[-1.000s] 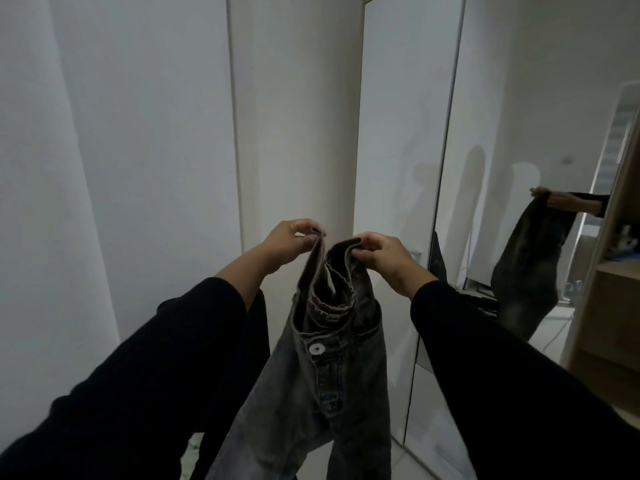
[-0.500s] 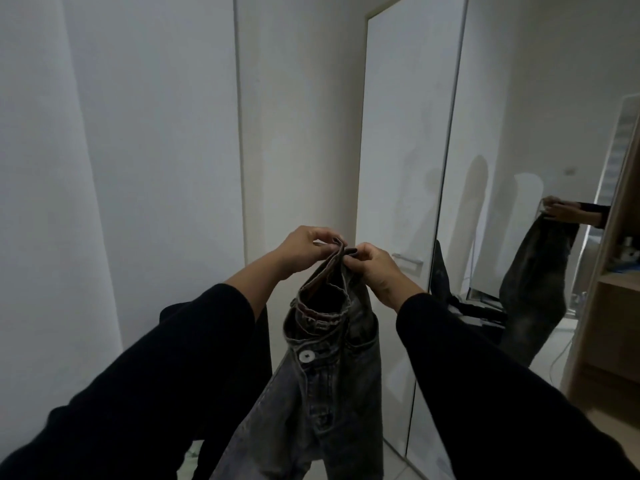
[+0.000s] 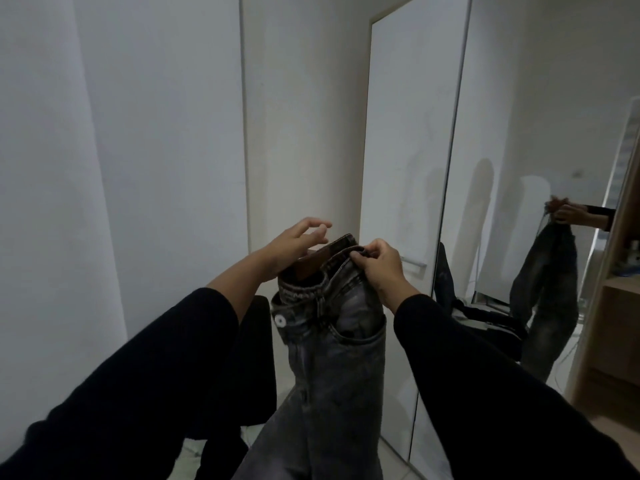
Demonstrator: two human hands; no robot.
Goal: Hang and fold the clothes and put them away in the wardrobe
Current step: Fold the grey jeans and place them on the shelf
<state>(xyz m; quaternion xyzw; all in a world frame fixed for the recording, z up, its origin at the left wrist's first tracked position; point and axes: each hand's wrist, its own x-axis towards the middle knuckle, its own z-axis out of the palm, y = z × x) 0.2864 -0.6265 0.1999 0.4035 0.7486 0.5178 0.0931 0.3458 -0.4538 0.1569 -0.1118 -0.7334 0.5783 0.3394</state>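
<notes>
Since half a second ago, the left hand [image 3: 297,243] has let go of the waistband and now hovers at ten o'clock of it, fingers spread and holding nothing. From the head view, the right hand [image 3: 378,266] pinches the waistband of the grey jeans [image 3: 332,355], which hang centre frame before the white wardrobe door [image 3: 408,140]; the mirror [image 3: 540,109] at three o'clock reflects them.

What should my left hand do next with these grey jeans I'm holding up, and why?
Probably bring the left hand back onto the waistband. Its fingers are spread and off the cloth, so only the right hand pinches the faded grey denim jeans, which hang in mid-air. A second grip would steady them for folding.
</notes>
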